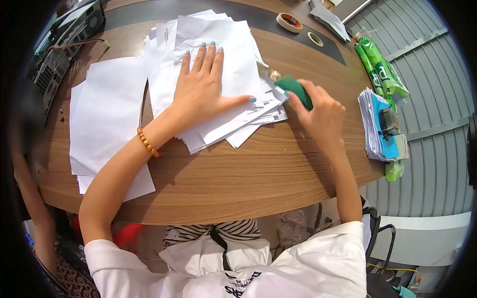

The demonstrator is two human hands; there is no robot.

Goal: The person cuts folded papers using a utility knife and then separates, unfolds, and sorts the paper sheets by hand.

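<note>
My left hand (203, 87) lies flat on a loose pile of white paper sheets (233, 44), fingers stretched and thumb out to the right. The top sheet looks creased. In my right hand (323, 111) is a green-handled brush (293, 90), gripped between thumb and fingers. Its pale bristly end is blurred and lies at the right edge of the pile; I cannot tell whether it touches the paper. Several sheets jut out unevenly under the pile's lower right side. Left of my left forearm lies a second stack of white paper (107, 114).
Two tape rolls, a wider one (289, 23) and a smaller one (315, 39), lie at the back of the wooden table (248, 184). Green packets (380, 67) and a clipped paper bundle (372, 124) line the right edge. Computer hardware (74, 39) stands at left, near another person's arm (37, 213).
</note>
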